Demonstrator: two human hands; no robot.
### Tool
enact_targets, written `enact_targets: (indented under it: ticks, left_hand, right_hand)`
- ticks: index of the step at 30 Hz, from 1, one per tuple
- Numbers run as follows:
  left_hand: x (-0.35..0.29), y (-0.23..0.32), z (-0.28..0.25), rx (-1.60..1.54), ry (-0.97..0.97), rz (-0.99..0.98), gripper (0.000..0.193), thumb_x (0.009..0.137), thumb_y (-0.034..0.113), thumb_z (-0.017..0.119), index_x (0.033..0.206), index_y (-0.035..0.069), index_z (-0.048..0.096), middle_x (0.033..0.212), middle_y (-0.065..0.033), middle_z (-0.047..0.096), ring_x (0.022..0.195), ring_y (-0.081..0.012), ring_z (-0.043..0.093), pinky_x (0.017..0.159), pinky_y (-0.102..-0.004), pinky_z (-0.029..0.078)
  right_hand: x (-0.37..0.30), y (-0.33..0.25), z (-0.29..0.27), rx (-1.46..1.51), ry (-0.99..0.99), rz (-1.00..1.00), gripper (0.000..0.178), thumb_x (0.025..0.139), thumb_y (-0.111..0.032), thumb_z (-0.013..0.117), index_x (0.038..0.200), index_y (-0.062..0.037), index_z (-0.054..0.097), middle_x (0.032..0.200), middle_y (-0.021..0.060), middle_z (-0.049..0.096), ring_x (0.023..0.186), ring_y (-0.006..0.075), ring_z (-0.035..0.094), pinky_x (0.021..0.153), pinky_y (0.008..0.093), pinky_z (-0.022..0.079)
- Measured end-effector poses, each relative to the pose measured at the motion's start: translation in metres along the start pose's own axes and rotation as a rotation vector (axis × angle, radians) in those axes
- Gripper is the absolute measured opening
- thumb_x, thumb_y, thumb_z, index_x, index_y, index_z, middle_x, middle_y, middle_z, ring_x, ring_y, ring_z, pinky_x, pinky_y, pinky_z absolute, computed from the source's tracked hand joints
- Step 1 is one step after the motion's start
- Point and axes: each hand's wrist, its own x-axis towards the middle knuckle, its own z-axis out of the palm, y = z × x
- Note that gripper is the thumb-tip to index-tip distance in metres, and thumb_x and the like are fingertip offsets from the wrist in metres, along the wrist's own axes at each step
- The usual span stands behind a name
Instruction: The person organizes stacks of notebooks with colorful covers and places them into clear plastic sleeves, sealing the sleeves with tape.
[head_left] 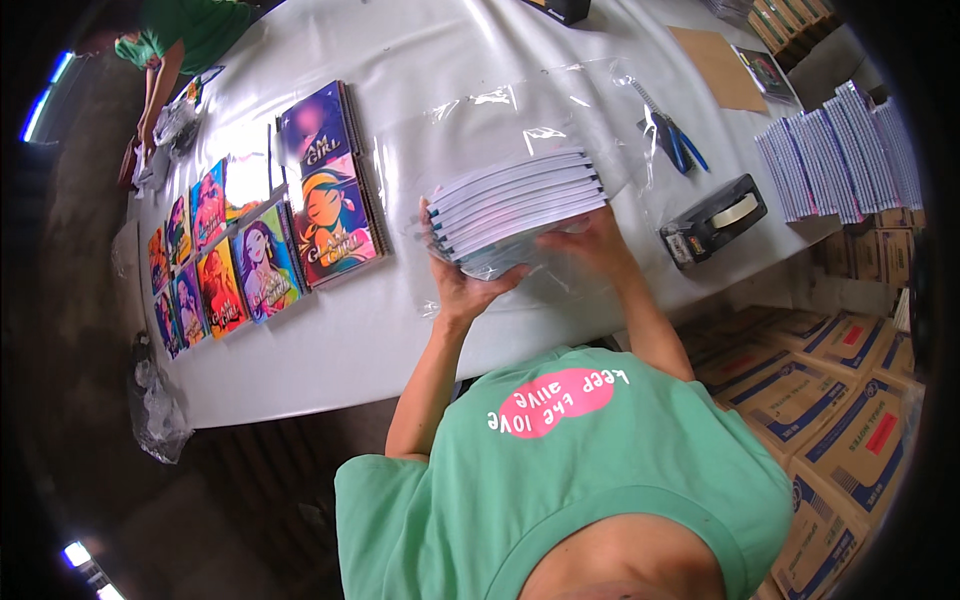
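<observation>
A thick stack of spiral notebooks (520, 200) is held in front of me with its white page edges facing up. Clear plastic film (480, 115) lies under and around the stack, spread over the table. My left hand (468, 290) grips the stack's left end, thumb on the near side and fingers round the far left. At the near right corner is my right hand (592, 245), its fingers bent against the stack and the film. Whether the stack is fully inside the film I cannot tell.
Colourful illustrated notebooks (335, 215) lie in rows at left. To the right are a black tape dispenser (715, 220), blue-handled pliers (680, 148), brown cardboard (718, 68) and standing notebooks (835, 155). Cartons (800, 400) fill the floor at right. Another person (190, 45) works at far left.
</observation>
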Motion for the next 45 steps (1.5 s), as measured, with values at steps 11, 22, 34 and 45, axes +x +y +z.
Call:
enact_targets:
  ticks: [11,22,34,45]
  left_hand:
    - [0.011,0.050,-0.027,0.769,-0.042,0.636,0.068,0.059,0.018,0.081,0.120,0.009,0.055,0.128,-0.0134,0.050,0.120,-0.0304,0.045,0.100,-0.0409,0.036]
    - [0.062,0.087,-0.039,0.956,-0.603,0.737,0.069,0.054,0.017,0.081,0.120,0.022,0.060,0.117,-0.0025,0.060,0.109,-0.0215,0.055,0.088,-0.0365,0.039]
    - [0.093,0.127,-0.022,0.957,-1.053,0.387,0.097,0.055,0.038,0.077,0.139,0.010,0.037,0.142,-0.0060,0.039,0.117,-0.0213,0.047,0.098,-0.0374,0.033]
    - [0.087,0.119,-0.019,0.848,-0.943,0.464,0.093,0.053,0.033,0.079,0.136,0.014,0.039,0.138,-0.0022,0.041,0.105,-0.0301,0.045,0.092,-0.0410,0.037]
  right_hand:
    - [-0.011,-0.027,-0.001,-0.125,0.153,-0.393,0.093,0.062,-0.007,0.083,0.139,-0.0043,0.032,0.142,0.0135,0.035,0.128,0.0223,0.038,0.108,0.0369,0.030]
    - [-0.012,-0.059,-0.011,-0.575,0.115,-0.478,0.058,0.059,-0.009,0.081,0.114,-0.0163,0.063,0.131,0.0042,0.053,0.131,0.0237,0.038,0.110,0.0424,0.026]
    - [-0.031,-0.090,-0.022,-0.683,0.018,-0.310,0.062,0.067,-0.013,0.077,0.125,-0.0125,0.054,0.141,0.0076,0.042,0.133,0.0232,0.035,0.108,0.0433,0.028]
    - [-0.091,0.016,-0.130,0.061,1.371,0.494,0.062,0.073,-0.049,0.071,0.112,-0.0023,0.061,0.106,0.0078,0.063,0.102,0.0180,0.058,0.088,0.0294,0.043]
